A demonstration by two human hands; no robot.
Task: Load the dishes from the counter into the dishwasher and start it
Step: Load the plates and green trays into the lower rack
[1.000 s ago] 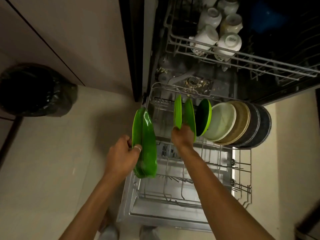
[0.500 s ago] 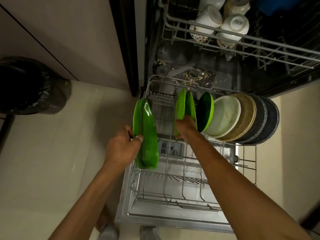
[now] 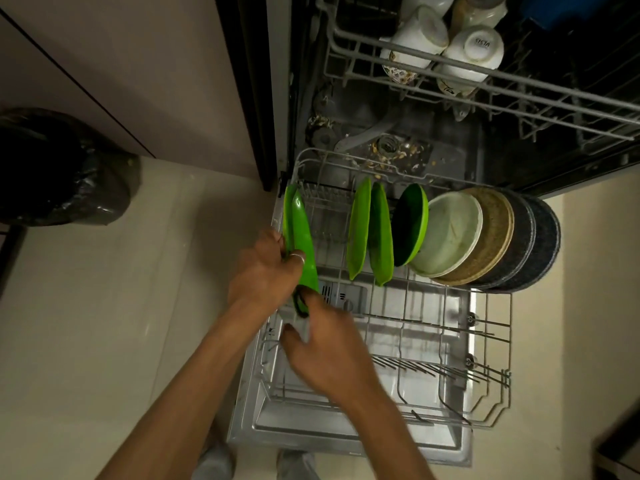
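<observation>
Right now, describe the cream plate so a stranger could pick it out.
Look at the pulled-out lower rack of the open dishwasher. A row of dishes stands along its back; the cream plate sits mid-row, pale between a green bowl and a speckled tan plate.

Dim warm indoor light, wide-angle edge bending, motion blur on the right hand point(image 3: 325, 351).

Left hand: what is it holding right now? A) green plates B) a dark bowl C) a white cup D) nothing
A: the left hand grips a pair of green plates on edge at the left side of the lower rack.
</observation>
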